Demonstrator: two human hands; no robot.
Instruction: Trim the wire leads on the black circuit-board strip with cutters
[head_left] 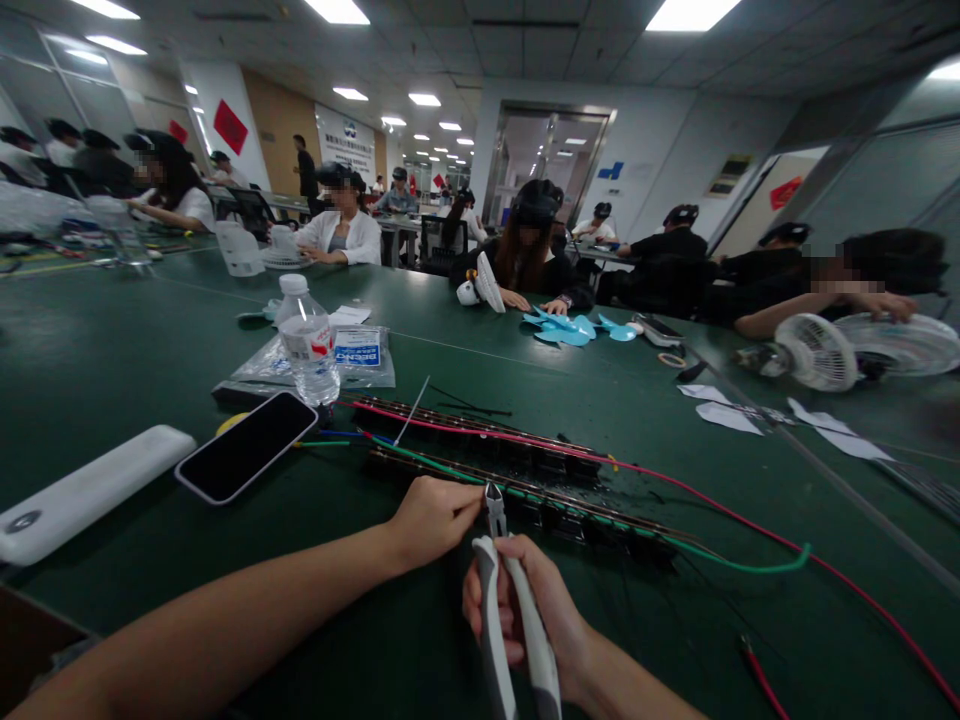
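Observation:
My right hand grips diagonal cutters with grey-and-white handles, their jaws pointing away from me. Beside the jaws, the fingers of my left hand are pinched together at the near edge of a long black segmented strip. What lies between those fingertips is hidden. A green wire runs along this strip and past its right end. Behind it lies a second black strip, with a red wire along it. A thin pale tie sticks up between the strips.
To the left are a phone, a white oblong case and a water bottle by a plastic bag. A short red cable piece lies at lower right. Across the table, people sit near blue fan blades and fan parts.

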